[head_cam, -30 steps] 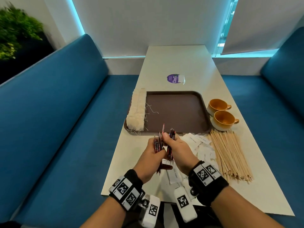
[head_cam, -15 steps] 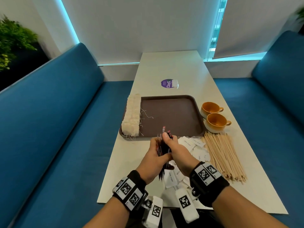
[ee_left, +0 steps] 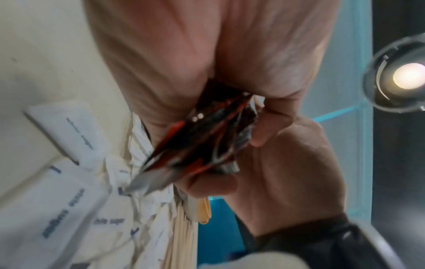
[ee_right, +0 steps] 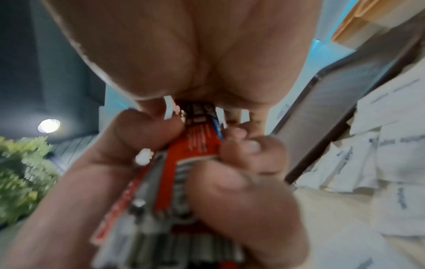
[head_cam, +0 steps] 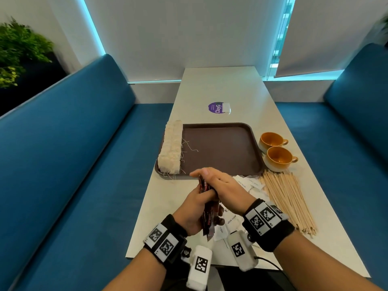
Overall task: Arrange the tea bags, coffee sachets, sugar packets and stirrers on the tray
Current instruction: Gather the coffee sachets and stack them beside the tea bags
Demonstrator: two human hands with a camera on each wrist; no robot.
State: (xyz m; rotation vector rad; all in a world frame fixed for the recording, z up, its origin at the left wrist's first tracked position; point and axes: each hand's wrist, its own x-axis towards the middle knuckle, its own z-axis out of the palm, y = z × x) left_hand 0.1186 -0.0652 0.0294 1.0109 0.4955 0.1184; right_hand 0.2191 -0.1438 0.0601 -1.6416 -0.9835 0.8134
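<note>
Red-and-black coffee sachets (head_cam: 206, 208) stand bunched upright between both hands, held above the table's (head_cam: 218, 89) near end, just short of the tray (head_cam: 220, 148). The left hand (head_cam: 194, 211) wraps the bundle low down, fingers and thumb curled round it; the right hand (head_cam: 222, 185) lies over the upper part, and from the head view its fingers look fairly straight across the tops.

Only the right wrist view shows the right hand's grasp from beneath: its fingers (ee_right: 248, 151) and thumb close on the sachets (ee_right: 197, 145), with white print on the red foil too blurred to read. The left wrist view shows the bundle's lower ends (ee_left: 202, 142) poking out below the left palm (ee_left: 174, 54), with the right hand (ee_left: 282, 163) clasping them from the far side.

Tea bags (head_cam: 171, 145) sit in a row along the tray's left edge, strings trailing onto the brown surface. Sugar packets (head_cam: 249, 183) lie scattered on the table under and right of the hands; one reads "white sugar" (ee_left: 110, 222) in the left wrist view. Stirrers (head_cam: 287, 200) lie in a loose sheaf on the right, near two orange cups (head_cam: 277, 152). A purple sticker (head_cam: 216, 107) beyond the tray reads "ClayG".
</note>
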